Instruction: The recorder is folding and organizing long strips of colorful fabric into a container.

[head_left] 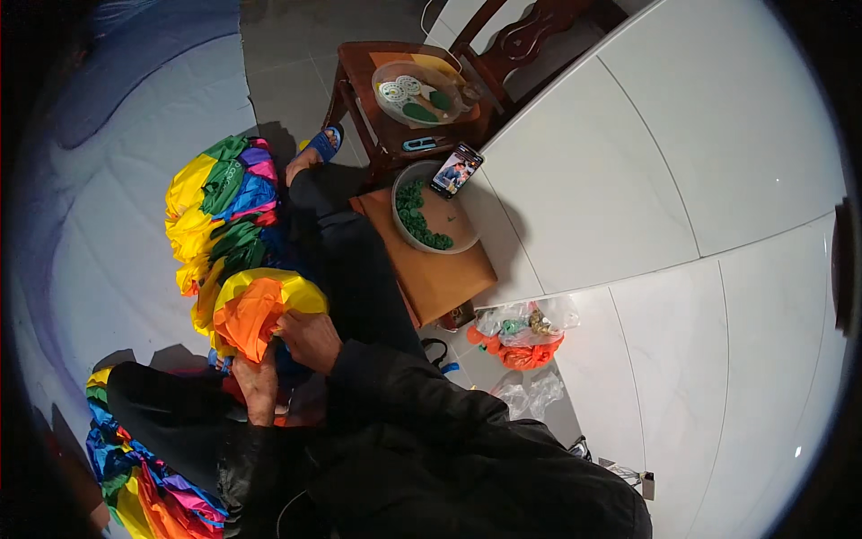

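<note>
Clearly soft stuff: your right hand (310,339) and left hand (260,382) both pinch the orange-and-yellow cloth bundle (256,310) on your lap. Probably light, limp and slippery; grip gathered folds, not single edges. More rainbow cloth (224,202) lies beyond.

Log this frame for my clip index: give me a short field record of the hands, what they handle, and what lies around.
left hand: on the bunched rainbow fabric, fingers closed on its lower part
right hand: gripping the orange-and-yellow fold of the fabric
rainbow fabric: multicoloured cloth, heaped over the lap and floor
round tray: on a brown stool, green pieces along its left side
phone: leaning at the tray's far edge, screen lit
wooden chair: holds a plate of green and white items
plastic bags: on the floor, one orange
</note>
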`<action>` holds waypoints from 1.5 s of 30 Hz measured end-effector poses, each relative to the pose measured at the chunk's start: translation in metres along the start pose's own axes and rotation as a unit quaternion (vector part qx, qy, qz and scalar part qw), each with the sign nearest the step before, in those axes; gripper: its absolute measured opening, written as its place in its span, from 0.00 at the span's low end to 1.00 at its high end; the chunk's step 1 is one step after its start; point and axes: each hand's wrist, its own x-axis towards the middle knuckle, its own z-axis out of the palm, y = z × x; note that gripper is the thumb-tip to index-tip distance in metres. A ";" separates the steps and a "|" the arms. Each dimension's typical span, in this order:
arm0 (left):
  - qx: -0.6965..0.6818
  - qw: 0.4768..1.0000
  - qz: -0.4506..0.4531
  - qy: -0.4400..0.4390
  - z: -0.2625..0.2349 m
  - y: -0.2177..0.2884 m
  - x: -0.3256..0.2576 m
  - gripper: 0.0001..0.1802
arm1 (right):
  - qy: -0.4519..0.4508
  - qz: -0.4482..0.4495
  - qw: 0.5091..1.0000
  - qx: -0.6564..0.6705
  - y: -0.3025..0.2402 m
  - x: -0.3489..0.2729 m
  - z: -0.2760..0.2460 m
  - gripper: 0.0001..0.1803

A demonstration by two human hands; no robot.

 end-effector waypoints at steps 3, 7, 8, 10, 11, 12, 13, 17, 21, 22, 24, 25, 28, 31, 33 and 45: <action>-0.002 1.000 -0.015 -0.005 -0.001 -0.002 0.001 0.20 | -0.004 0.008 1.000 -0.010 0.000 0.001 0.000 0.06; -0.008 0.999 -0.041 -0.024 -0.002 -0.007 0.002 0.23 | -0.010 0.012 1.000 -0.022 -0.002 0.002 -0.002 0.07; -0.018 0.999 -0.042 -0.023 -0.002 -0.007 0.002 0.23 | -0.013 0.012 1.000 -0.025 -0.004 0.003 -0.005 0.08; -0.028 0.998 -0.043 -0.021 -0.003 -0.007 0.002 0.23 | -0.017 0.013 0.999 -0.028 -0.005 0.003 -0.004 0.08; -0.034 0.998 -0.051 -0.025 -0.002 -0.007 0.001 0.23 | -0.021 0.017 0.999 -0.024 -0.004 0.003 -0.004 0.08; -0.039 0.997 -0.059 -0.028 -0.002 -0.006 0.001 0.23 | -0.026 0.022 0.999 -0.019 -0.004 0.003 -0.003 0.08; -0.045 0.996 -0.067 -0.032 -0.002 -0.006 0.001 0.23 | -0.031 0.026 0.999 -0.015 -0.003 0.002 -0.003 0.09; 0.013 0.996 -0.071 -0.058 -0.003 -0.012 0.002 0.22 | -0.020 0.003 1.000 -0.020 -0.001 0.002 -0.002 0.08; -0.010 0.996 -0.060 -0.059 -0.001 -0.019 0.003 0.22 | -0.042 0.014 0.999 -0.031 0.000 0.001 0.002 0.08; -0.010 0.996 -0.060 -0.058 -0.001 -0.018 0.002 0.22 | -0.042 0.013 0.999 -0.031 0.000 0.001 0.002 0.08; -0.006 0.999 -0.021 -0.023 0.002 -0.017 0.001 0.21 | -0.027 0.007 1.000 -0.010 0.000 0.001 0.000 0.08; -0.004 1.000 -0.002 -0.006 0.003 -0.016 0.001 0.21 | -0.020 0.003 1.000 0.001 0.000 0.001 -0.001 0.08; 0.006 1.000 -0.013 -0.012 0.002 -0.022 0.003 0.21 | -0.018 0.005 1.000 0.000 0.002 0.001 0.004 0.09; 0.015 0.999 -0.028 -0.018 0.001 -0.023 0.002 0.21 | -0.011 0.009 1.000 0.007 0.002 0.001 0.004 0.10; 0.025 0.998 -0.047 -0.025 0.001 -0.017 0.002 0.21 | -0.002 0.014 1.000 0.022 0.000 0.002 0.000 0.11; -0.007 0.999 -0.013 -0.038 0.000 -0.011 0.002 0.22 | 0.046 0.007 0.993 0.106 0.011 0.000 0.011 0.14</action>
